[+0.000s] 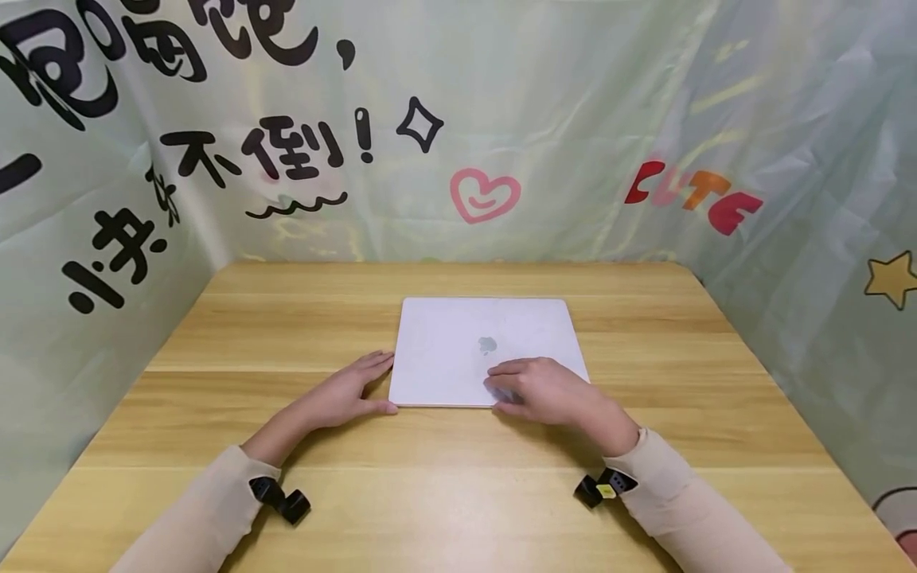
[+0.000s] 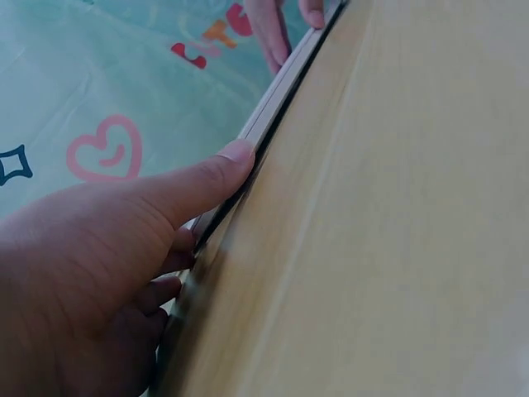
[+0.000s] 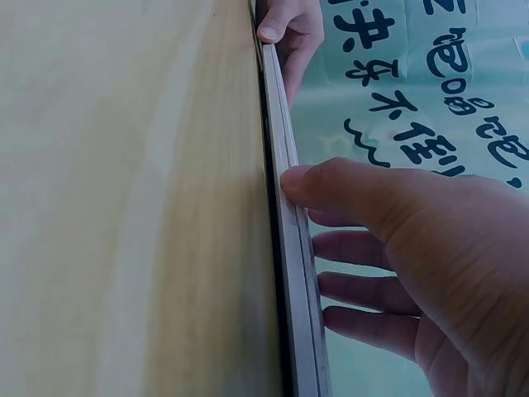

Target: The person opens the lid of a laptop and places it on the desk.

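Note:
A closed silver laptop [image 1: 444, 342] with an apple logo on its lid lies flat on the wooden table. At its front left corner is my left hand [image 1: 347, 394], fingers extended along the left side and thumb touching the front edge. My right hand [image 1: 548, 390] lies over the right front part of the lid. In the right wrist view, the right thumb [image 3: 318, 184] touches the laptop's thin front edge [image 3: 289, 248], while the other fingers stretch over the lid. The left wrist view shows the left thumb [image 2: 215, 178] on that same edge.
The wooden table [image 1: 458, 493] stretches around the laptop on all sides. Behind it and at both sides hang pale green cloth sheets [image 1: 573, 95] printed with black characters, a pink heart and coloured letters. A small black camera is strapped at each wrist.

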{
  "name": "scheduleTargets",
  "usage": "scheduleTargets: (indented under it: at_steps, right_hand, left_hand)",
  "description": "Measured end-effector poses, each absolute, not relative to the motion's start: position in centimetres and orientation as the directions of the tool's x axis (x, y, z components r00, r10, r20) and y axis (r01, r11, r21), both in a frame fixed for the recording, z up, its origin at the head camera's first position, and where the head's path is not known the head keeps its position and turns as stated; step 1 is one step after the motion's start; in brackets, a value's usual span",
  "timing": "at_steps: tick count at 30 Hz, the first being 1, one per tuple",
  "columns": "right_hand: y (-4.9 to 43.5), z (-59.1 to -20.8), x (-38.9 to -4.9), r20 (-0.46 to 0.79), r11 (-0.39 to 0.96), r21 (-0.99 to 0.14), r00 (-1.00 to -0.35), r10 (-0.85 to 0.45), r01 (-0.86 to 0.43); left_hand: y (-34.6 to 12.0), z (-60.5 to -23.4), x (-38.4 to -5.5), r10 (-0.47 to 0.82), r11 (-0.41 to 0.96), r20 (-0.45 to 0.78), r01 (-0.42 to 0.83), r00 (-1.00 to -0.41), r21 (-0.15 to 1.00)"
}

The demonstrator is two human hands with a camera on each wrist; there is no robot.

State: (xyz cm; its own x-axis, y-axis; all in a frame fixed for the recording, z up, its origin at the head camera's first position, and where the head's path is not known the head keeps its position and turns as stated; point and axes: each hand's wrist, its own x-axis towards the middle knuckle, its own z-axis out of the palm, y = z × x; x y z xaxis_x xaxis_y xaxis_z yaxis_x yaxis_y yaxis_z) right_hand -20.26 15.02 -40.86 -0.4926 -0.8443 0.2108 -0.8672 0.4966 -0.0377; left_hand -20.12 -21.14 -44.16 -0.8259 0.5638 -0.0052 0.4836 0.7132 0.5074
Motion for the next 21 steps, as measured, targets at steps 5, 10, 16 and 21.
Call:
scheduleTargets:
  at_steps: [5,10,16,21]
  right_hand:
    - [14.87,-40.83,-20.15,0.232,0.495,-0.010,-0.483,-0.844,-0.869]
    - [14.75,-40.67,-20.04,0.269,0.484,0.031,-0.459,-0.847,-0.875]
    - [14.60,-40.39,-19.85,0.334,0.448,0.076,-0.401,-0.853,-0.891]
    - [14.55,-40.04,-19.83,0.403,0.431,0.102,-0.359,-0.842,-0.897]
  left_hand:
    - [-21.13,-44.17,-20.09,0.561,0.714,-0.008,0.480,-0.827,0.510]
    - [-21.06,-44.09,-20.14,0.559,0.714,-0.005,0.478,-0.829,0.512]
    - [-21.09,-44.06,-20.21,0.553,0.718,-0.006,0.472,-0.833,0.512]
    - [-21.04,-43.86,-20.20,0.551,0.717,0.008,0.478,-0.835,0.507]
